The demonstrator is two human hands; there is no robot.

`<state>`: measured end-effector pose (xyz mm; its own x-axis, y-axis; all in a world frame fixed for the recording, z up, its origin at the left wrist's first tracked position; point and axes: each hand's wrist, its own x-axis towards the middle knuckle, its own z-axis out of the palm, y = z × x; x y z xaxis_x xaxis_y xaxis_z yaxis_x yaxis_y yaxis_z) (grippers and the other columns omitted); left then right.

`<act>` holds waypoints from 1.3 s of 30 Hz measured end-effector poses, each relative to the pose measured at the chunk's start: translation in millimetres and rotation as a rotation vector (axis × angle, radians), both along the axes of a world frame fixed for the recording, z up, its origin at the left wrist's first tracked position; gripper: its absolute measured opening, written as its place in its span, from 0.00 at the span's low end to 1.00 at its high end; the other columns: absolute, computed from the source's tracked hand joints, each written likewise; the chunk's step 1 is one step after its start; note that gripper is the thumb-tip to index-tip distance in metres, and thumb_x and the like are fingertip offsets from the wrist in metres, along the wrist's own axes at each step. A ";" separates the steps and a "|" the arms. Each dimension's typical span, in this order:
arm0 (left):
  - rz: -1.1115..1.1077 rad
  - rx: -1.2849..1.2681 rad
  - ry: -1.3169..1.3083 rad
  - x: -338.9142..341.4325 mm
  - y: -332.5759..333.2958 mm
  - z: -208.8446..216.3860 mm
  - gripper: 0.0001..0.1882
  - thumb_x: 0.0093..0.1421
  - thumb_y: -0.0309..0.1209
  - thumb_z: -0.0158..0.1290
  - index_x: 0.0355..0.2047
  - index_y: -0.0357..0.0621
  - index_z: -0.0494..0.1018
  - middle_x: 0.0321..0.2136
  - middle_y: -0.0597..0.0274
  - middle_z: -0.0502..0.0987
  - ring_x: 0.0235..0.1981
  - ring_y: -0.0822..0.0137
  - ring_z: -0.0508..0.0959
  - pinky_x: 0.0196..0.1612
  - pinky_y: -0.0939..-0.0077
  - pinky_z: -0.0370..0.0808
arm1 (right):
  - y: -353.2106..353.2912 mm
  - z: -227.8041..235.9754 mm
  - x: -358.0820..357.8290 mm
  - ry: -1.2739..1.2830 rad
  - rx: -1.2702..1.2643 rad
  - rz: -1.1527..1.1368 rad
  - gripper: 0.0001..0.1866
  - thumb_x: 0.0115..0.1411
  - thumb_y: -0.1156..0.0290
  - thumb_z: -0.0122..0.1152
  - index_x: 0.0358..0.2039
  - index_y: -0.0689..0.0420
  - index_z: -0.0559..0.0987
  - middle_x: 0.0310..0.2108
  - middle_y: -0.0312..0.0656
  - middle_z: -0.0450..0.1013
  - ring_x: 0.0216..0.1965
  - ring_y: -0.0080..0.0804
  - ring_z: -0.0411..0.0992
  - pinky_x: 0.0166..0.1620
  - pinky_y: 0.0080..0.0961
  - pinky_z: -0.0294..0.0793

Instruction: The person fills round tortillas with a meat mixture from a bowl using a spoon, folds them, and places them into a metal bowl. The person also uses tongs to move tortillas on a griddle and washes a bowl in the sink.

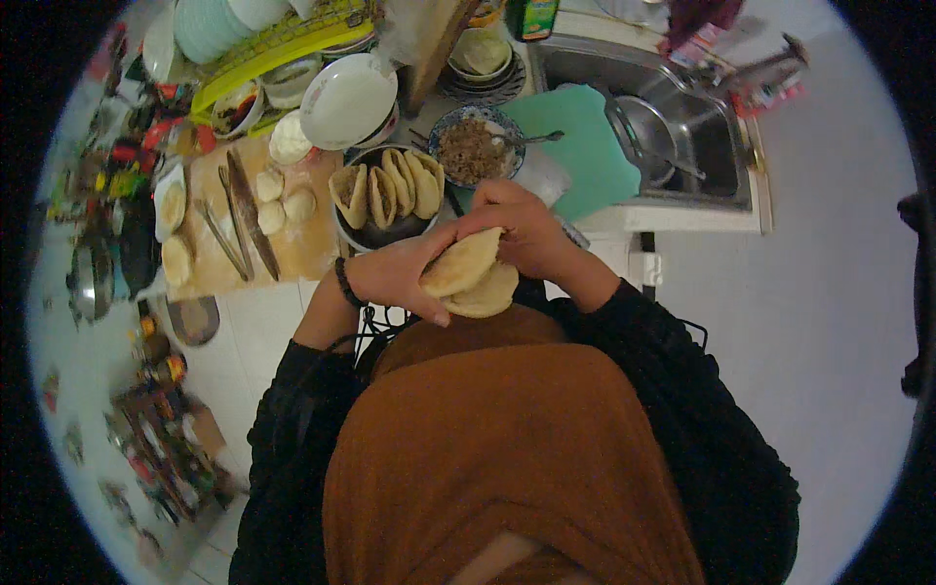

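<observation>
In front of my chest, my left hand [398, 276] is closed around a round flatbread [466, 268], split into two halves that gape apart. Its thumb lies along the lower edge. My right hand [522, 232] pinches the upper right edge of the same bread, its fingers bent. Just beyond my hands stands a metal bowl [373, 237] with several folded, filled flatbreads [395, 185] on edge. To its right is a patterned bowl [436, 127] of brown minced filling [472, 151], a spoon [546, 136] resting in it.
At the left, a floured wooden board [310, 244] carries dough rounds [271, 216], a rolling pin [255, 219] and tongs [222, 237]. A white dish [346, 102] stands behind the metal bowl. A green cutting board [585, 146] lies beside the sink [717, 166]. A yellow-green dish rack [283, 54] is at the back.
</observation>
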<state>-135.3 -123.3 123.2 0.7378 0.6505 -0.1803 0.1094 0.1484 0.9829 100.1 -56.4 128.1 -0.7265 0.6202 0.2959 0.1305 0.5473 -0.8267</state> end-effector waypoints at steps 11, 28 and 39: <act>1.190 -0.418 -0.124 89.8 -58.1 -49.2 0.54 0.49 0.48 0.69 0.69 0.39 0.54 0.58 0.58 0.70 0.56 0.67 0.73 0.56 0.73 0.72 | 126.5 -146.0 76.4 -0.104 -0.403 -0.514 0.13 0.67 0.64 0.60 0.40 0.63 0.79 0.24 0.37 0.72 0.25 0.24 0.69 0.30 0.24 0.69; 1.588 -0.163 0.073 127.8 -53.9 -109.9 0.53 0.50 0.37 0.69 0.68 0.36 0.49 0.60 0.49 0.64 0.62 0.59 0.67 0.66 0.63 0.64 | 174.7 -120.4 24.4 -0.185 0.190 0.162 0.11 0.68 0.71 0.53 0.47 0.58 0.80 0.38 0.49 0.78 0.38 0.43 0.78 0.41 0.34 0.76; 1.396 0.131 0.446 129.3 -25.5 -139.2 0.59 0.46 0.39 0.74 0.70 0.38 0.46 0.63 0.49 0.57 0.65 0.53 0.63 0.69 0.59 0.62 | 165.7 -140.5 31.8 -0.207 -0.497 -0.014 0.15 0.72 0.68 0.49 0.48 0.63 0.79 0.36 0.44 0.80 0.32 0.27 0.77 0.32 0.23 0.74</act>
